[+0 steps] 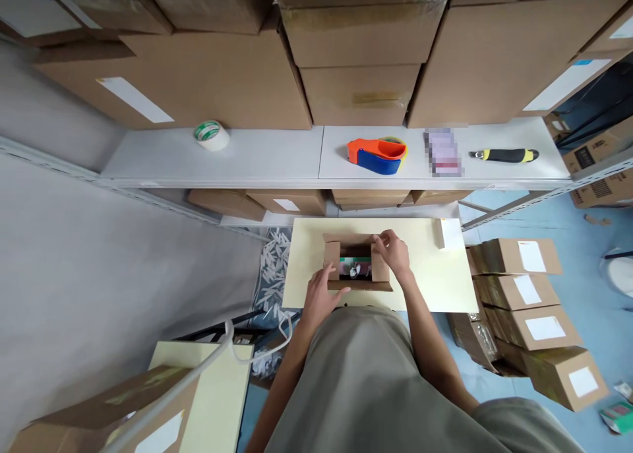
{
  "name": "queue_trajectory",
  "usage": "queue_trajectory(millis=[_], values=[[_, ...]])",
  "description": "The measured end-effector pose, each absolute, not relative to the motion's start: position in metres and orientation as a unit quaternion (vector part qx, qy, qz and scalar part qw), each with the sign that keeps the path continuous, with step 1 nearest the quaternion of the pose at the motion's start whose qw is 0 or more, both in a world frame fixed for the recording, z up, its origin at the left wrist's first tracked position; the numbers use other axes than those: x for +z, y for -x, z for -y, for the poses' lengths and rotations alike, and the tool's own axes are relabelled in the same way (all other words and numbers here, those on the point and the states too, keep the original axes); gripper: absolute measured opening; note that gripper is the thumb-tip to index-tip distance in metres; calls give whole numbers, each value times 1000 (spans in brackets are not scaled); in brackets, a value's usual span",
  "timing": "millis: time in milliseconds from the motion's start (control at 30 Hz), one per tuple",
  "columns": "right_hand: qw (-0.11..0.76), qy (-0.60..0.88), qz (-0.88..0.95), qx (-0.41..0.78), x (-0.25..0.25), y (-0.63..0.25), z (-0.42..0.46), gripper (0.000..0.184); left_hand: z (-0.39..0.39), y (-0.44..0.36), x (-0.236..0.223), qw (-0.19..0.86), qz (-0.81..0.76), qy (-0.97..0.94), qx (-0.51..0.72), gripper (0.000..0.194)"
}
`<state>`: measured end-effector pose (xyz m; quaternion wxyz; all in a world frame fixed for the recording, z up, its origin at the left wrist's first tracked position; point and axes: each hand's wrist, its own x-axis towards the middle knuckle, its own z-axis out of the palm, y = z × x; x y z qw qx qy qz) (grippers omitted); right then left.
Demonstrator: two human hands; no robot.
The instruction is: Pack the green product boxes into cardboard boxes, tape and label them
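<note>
A small open cardboard box (382,268) rests on the pale yellow tabletop in front of me, its flaps folded outward. Inside it lies a package with a green edge and a dark printed face (356,268). My left hand (319,298) grips the box's near left corner, fingers along the left flap and thumb by the front flap. At the far right corner, the fingers of my right hand (393,252) are closed on the edge of a flap. The right fingertips are partly hidden.
A white box (449,233) stands at the table's (425,288) back right. The shelf (277,156) above bears a tape roll (211,136), an orange-and-blue tape dispenser (377,155), a blurred packet (444,152) and a yellow-black utility knife (504,155). Stacked cartons (529,314) sit right.
</note>
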<state>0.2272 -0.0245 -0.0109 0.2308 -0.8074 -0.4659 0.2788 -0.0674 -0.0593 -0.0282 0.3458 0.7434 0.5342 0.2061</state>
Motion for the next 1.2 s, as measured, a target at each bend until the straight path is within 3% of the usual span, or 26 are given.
queue_trajectory(millis=[200, 400, 467, 733, 867, 1200], values=[[233, 788, 471, 322, -22, -217, 56, 43, 38, 59, -40, 339, -561, -731, 188, 96], [199, 797, 512, 253, -41, -219, 85, 30, 21, 47, -46, 188, -585, -772, 162, 39], [172, 801, 512, 257, -46, -219, 89, 30, 20, 48, -48, 176, -589, -774, 153, 30], [145, 803, 500, 291, -39, -217, 85, 38, 9, 46, -45, 239, -611, -744, 129, 29], [143, 800, 476, 335, -31, -216, 84, 38, 2, 44, -36, 236, -617, -746, 89, 27], [94, 807, 491, 315, -30, -210, 76, 43, -11, 40, -20, 231, -642, -731, 16, 23]])
